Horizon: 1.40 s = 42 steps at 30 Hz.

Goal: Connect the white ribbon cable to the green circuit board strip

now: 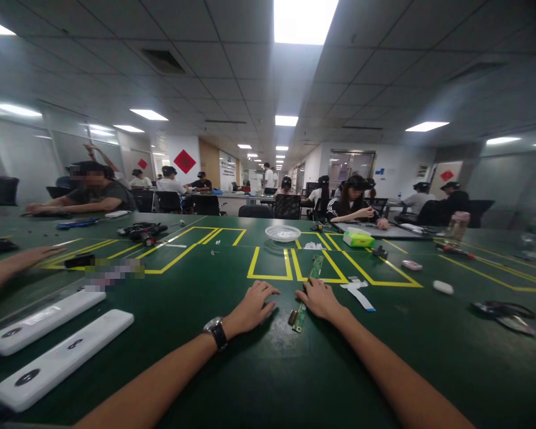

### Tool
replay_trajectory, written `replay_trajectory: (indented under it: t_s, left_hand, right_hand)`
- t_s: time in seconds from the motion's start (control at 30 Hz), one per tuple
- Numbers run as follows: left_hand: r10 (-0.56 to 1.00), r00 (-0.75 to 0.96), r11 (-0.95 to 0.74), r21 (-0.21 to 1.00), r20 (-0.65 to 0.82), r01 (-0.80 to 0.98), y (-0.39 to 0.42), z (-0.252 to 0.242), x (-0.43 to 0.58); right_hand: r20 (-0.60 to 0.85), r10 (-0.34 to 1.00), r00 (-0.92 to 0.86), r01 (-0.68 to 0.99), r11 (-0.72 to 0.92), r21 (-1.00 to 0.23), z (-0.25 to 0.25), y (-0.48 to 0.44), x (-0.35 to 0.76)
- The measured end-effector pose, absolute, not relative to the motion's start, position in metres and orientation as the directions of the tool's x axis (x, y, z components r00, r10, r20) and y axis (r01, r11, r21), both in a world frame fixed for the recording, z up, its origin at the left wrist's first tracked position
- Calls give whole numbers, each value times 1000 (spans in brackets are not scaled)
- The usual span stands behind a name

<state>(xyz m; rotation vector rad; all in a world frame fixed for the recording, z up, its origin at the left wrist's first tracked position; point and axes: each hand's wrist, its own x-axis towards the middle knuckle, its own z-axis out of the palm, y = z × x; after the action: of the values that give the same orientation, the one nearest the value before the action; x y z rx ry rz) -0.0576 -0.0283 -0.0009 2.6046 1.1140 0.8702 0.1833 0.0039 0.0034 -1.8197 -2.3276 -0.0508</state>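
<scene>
A long, narrow green circuit board (pixel 315 268) lies at a slant on the green table, with a brown connector or flex piece (pixel 292 317) at its near end. Across the board's middle is my right hand (pixel 321 298), its thumb and fingers closed about it and hiding that section. My left hand (pixel 251 305), with a watch (pixel 215 331) on the wrist, rests on the table left of the board. Its fingers are stretched and apart, and nothing is in them. Right of my right hand lies a white flat ribbon cable (pixel 361 295) with a blue end.
Yellow tape outlines (pixel 269 277) mark the table. Beyond them stand a white plastic basket (pixel 283 233) and a green tissue pack (pixel 358 237). Two white power strips (pixel 67 357) lie at left, near another person's hand (pixel 27 259). Black cables (pixel 504 311) lie at right. People sit across the table.
</scene>
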Motion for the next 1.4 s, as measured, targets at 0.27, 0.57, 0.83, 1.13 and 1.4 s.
replay_trajectory:
  t_s: [0.27,0.57,0.83,1.13,1.4]
  left_hand:
    - [715,540,-696,377,445,611,-28,0,-57]
    - [731,515,-679,413,448,607,-29,2,-57]
    - [758,486,-652,529,435,543,-28,-2,-58]
    - [885,369,-430,805,285,408,-13,-7,-59]
    - [911,271,-391,857,310,337,-4,-6,-63]
  right_hand:
    - [278,891,-358,895,412,-169,10,-11,164]
    - [206,941,-269,955,288,-66,14,-19,157]
    - [197,932,-303,942,324,-83,24,-20,159]
    - [216,874,-435,865,472,-167,28,-46,130]
    - [275,801,-532,770,592,-236,35,-48,134]
